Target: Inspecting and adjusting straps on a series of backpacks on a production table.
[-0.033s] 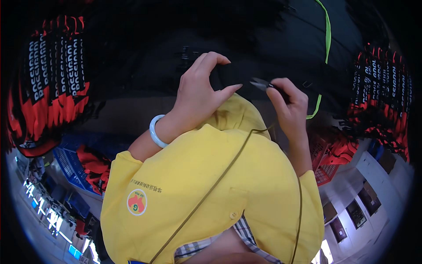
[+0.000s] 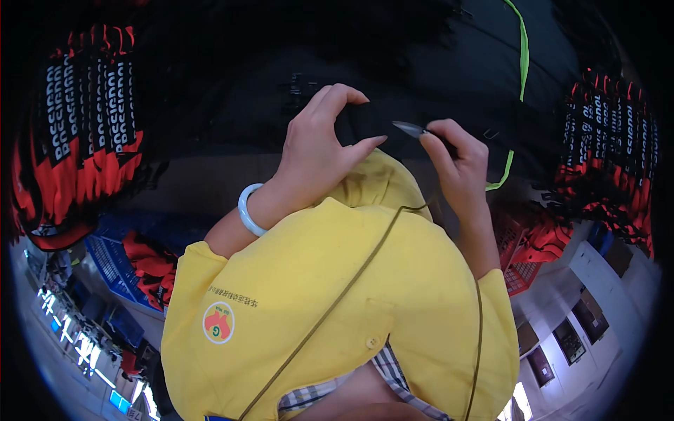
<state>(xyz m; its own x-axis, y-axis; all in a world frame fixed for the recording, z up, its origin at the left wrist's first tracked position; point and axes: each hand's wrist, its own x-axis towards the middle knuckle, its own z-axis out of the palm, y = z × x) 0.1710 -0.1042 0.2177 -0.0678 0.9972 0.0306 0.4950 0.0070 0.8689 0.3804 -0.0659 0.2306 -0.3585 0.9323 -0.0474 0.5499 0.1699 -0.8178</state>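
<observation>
My left hand (image 2: pixel 312 137) wears a pale bangle (image 2: pixel 247 210). Its thumb and fingers curve round a dark piece that looks like black fabric (image 2: pixel 361 121); the edges of this piece are hard to make out against the black table. To the right, my right hand (image 2: pixel 460 158) is closed round small thread snips (image 2: pixel 408 129). Their pointed silvery blades face left toward the black piece, a short gap away from it, and appear pressed together. The handle is mostly hidden in my palm.
Black-and-red strap-like pieces with pale lettering stand stacked at left (image 2: pixel 91 112) and right (image 2: pixel 607 133). A bright green strip (image 2: pixel 524 56) runs down the table's right side. Below are a blue crate (image 2: pixel 116 263) and a red crate (image 2: pixel 516 259) holding red-and-black pieces.
The snips have shifted slightly left toward the black piece with my right hand, and their blades have come together. My left hand is almost unmoved.
</observation>
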